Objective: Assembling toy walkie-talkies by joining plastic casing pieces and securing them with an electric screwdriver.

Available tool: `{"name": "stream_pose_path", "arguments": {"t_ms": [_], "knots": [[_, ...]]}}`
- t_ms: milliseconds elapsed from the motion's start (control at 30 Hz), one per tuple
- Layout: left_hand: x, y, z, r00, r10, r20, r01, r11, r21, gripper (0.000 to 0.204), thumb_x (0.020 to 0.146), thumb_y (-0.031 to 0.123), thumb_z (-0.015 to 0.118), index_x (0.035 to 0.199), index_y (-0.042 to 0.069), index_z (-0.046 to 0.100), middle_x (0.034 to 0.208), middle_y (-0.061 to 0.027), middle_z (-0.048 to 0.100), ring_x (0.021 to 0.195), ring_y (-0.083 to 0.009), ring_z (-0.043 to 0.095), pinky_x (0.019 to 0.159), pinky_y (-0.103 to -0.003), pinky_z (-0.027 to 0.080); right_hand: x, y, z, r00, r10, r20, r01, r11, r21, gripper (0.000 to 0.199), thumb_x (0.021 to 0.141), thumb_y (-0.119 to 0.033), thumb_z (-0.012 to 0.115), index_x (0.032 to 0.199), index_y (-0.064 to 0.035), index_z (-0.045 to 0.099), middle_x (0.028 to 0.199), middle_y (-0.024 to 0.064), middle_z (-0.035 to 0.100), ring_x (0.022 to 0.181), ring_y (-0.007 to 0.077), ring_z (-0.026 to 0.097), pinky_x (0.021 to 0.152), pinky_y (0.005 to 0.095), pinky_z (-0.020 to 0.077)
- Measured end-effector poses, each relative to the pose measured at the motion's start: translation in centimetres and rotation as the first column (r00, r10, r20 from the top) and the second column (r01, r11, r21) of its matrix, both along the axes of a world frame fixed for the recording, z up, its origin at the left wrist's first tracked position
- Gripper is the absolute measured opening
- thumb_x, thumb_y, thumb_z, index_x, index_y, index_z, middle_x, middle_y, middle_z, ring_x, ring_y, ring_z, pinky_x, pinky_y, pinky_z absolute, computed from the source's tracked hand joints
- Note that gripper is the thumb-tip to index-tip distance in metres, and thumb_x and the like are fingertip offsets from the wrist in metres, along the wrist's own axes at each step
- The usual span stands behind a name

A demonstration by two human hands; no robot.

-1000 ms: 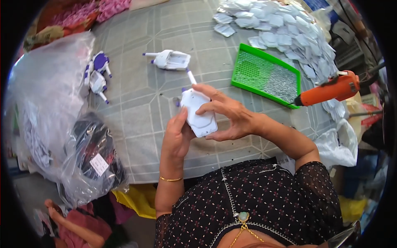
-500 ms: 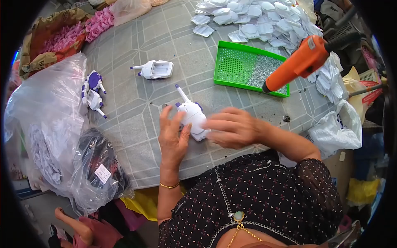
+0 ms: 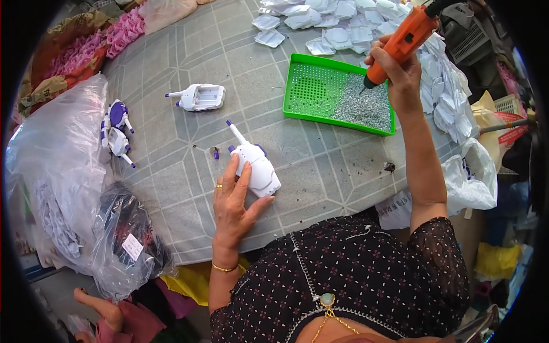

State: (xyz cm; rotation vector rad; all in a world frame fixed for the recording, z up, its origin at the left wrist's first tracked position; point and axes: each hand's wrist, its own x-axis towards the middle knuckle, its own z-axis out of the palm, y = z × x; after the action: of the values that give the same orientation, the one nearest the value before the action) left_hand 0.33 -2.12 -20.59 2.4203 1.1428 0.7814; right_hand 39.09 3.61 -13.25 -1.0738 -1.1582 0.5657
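Observation:
A white toy walkie-talkie (image 3: 257, 170) with a purple-tipped antenna lies face-down on the table before me. Around its lower left side rest the fingers and thumb of my left hand (image 3: 233, 197), holding it against the table. My right hand (image 3: 402, 77) grips an orange electric screwdriver (image 3: 405, 43), whose dark tip is over a pile of small silvery screws (image 3: 363, 106). These screws fill the right part of a green perforated tray (image 3: 337, 124). A small purple piece (image 3: 217, 153) lies left of the toy.
An open white walkie-talkie shell (image 3: 200, 98) lies farther off. More purple-and-white toys (image 3: 118, 128) sit beside a clear plastic bag (image 3: 63, 154) at left. White plastic covers (image 3: 343, 23) are heaped at the back right. A person's arm (image 3: 97, 306) shows at lower left.
My right hand has left the toy and taken hold of the hanging screwdriver, bringing its tip over the screws. My left hand has settled onto the toy's side.

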Motion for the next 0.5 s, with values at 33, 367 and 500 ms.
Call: {"name": "stream_pose_path", "arguments": {"t_ms": [33, 367, 500], "knots": [[0.1, -0.1, -0.2, 1.0, 0.015, -0.01, -0.014, 0.999, 0.03, 0.074, 0.075, 0.034, 0.084, 0.136, 0.001, 0.059, 0.151, -0.019, 0.045, 0.111, -0.0331, 0.059, 0.095, -0.042, 0.047, -0.8, 0.2, 0.0, 0.999, 0.002, -0.04, -0.003, 1.0, -0.012, 0.029, 0.091, -0.012, 0.068, 0.114, -0.001, 0.055, 0.097, 0.0071, 0.064, 0.088, 0.0165, 0.064, 0.086, 0.0326, 0.0501], [0.7, -0.5, -2.0, 0.993, 0.113, -0.018, -0.11, 0.985, 0.134, 0.076, 0.074, 0.034, 0.085, 0.137, 0.002, 0.059, 0.15, -0.023, 0.046, 0.108, -0.0326, 0.06, 0.09, -0.041, 0.047, -6.8, 5.5, -0.5, 0.994, 0.081, -0.07, -0.084, 0.995, -0.044, 0.014, 0.087, -0.008, 0.067, 0.088, -0.0044, 0.054, 0.068, 0.002, 0.054, 0.061, 0.0117, 0.055, 0.061, 0.0271, 0.0456], [1.0, -0.2, -1.6, 0.994, 0.104, 0.045, -0.107, 0.99, 0.092, 0.078, 0.068, 0.03, 0.086, 0.137, 0.005, 0.059, 0.15, -0.0245, 0.046, 0.103, -0.0317, 0.06, 0.088, -0.04, 0.048, -6.4, 8.2, -1.7, 0.996, 0.084, -0.036, -0.084, 0.996, 0.015, 0.013, 0.086, -0.009, 0.067, 0.086, -0.0045, 0.055, 0.064, 0.0018, 0.054, 0.057, 0.0123, 0.055, 0.059, 0.028, 0.0457]]}}
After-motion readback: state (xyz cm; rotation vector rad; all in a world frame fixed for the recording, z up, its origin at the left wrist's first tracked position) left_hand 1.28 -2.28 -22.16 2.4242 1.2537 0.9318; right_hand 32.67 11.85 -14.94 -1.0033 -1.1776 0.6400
